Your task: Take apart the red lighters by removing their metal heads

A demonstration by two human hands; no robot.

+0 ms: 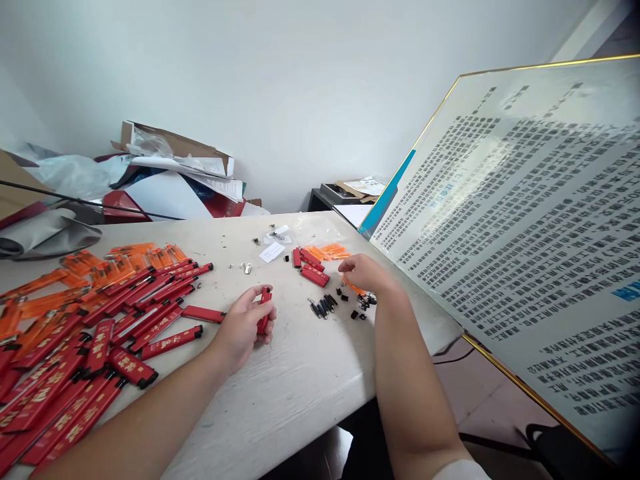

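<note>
My left hand (247, 327) is wrapped round a red case (265, 310) with a dark end, held above the middle of the table. At the right, my right hand (357, 270) is bent down beside some orange pieces (327, 253); its fingertips are curled and what they hold, if anything, is too small to tell. Close by lie several red cases (314, 275), short black-and-silver rods (323, 306) and small black clips (355, 314). Many more red cases (165, 341) with gold lettering and orange pieces (125, 267) are heaped at the left.
The white table (280, 400) also bears a small white label (271, 252). Papers and an open carton (175, 145) are piled behind at the left. A large framed board with printed text (525, 200) leans over the right edge.
</note>
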